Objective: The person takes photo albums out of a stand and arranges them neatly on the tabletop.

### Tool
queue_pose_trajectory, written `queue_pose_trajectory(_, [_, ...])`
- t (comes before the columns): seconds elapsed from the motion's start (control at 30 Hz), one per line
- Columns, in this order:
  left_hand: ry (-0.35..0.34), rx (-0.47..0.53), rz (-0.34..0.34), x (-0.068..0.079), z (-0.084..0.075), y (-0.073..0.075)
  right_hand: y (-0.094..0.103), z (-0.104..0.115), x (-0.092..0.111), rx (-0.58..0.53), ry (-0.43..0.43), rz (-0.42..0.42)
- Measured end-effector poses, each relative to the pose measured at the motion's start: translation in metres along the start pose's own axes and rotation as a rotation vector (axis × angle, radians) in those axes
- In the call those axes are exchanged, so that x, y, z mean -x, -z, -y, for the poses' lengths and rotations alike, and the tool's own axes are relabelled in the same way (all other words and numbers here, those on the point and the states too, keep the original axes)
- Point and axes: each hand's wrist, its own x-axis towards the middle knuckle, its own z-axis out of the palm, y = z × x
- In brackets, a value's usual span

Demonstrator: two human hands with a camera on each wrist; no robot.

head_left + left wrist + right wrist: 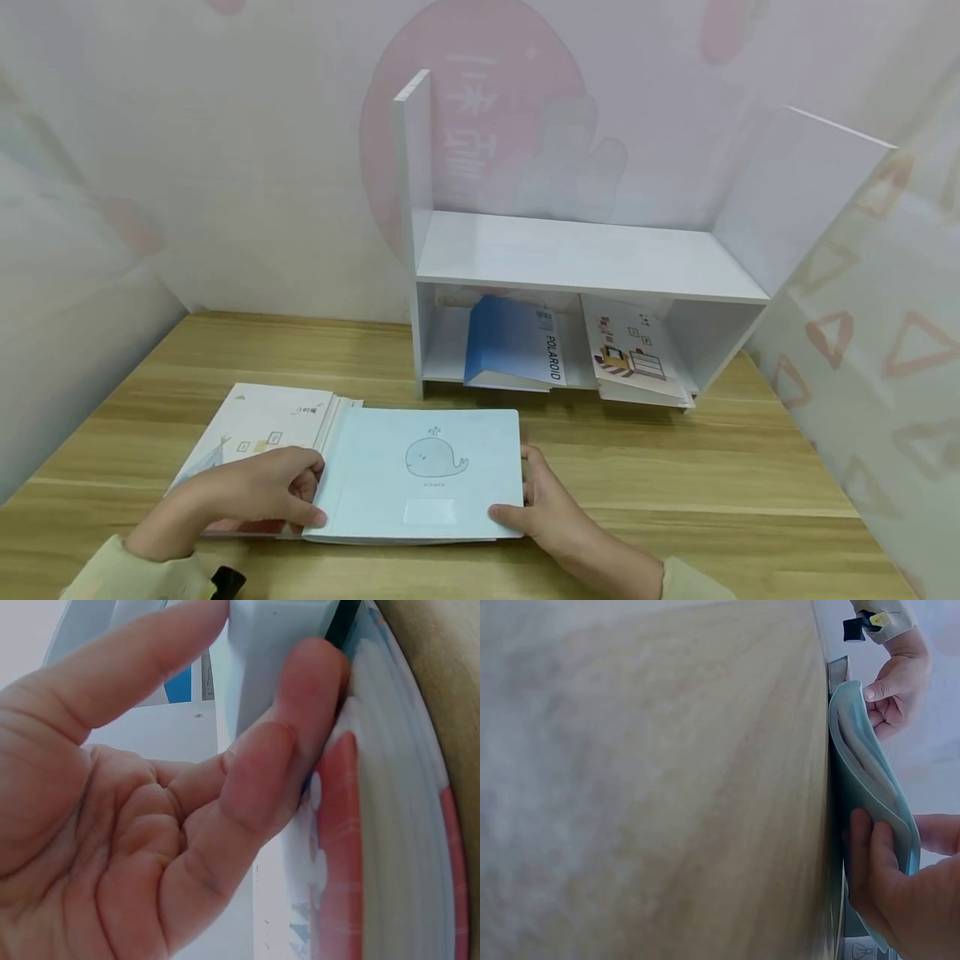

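Note:
A light blue book (367, 475) with a whale drawing on its cover lies nearly flat before me, its left edge by a white illustrated book (281, 417). My left hand (251, 492) pinches the blue book by the spine, thumb on the cover and fingers curled under. With my right hand (555, 512) I grip the opposite edge, thumb on top and fingers beneath. In the right wrist view the blue book (889, 795) bends, its covers and pages parting along the edge. The left wrist view shows the white book's red-patterned side (337, 855) close below my left fingers.
A white two-level shelf (592, 254) stands at the back of the wooden table (675, 475). On its lower level lean a blue POLAROID book (513, 342) and a white illustrated book (637, 350), both jutting past the front edge. Printed cloth walls surround the table.

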Motion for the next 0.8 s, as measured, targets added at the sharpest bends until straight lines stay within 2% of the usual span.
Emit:
queue_pose_trajectory(0.37, [0.088,-0.078,-0.041,0.001,-0.006,-0.001,0.0,-0.002,0.002,0.023,-0.024,-0.02])
queue_pose_trajectory(0.53, [0.106,-0.058,-0.04,0.001,-0.006,-0.001,0.005,-0.004,0.002,0.039,-0.048,-0.007])
queue_pose_trajectory(0.8, [0.12,-0.013,-0.022,0.0,-0.007,-0.001,0.016,-0.008,0.006,0.002,-0.077,0.039])
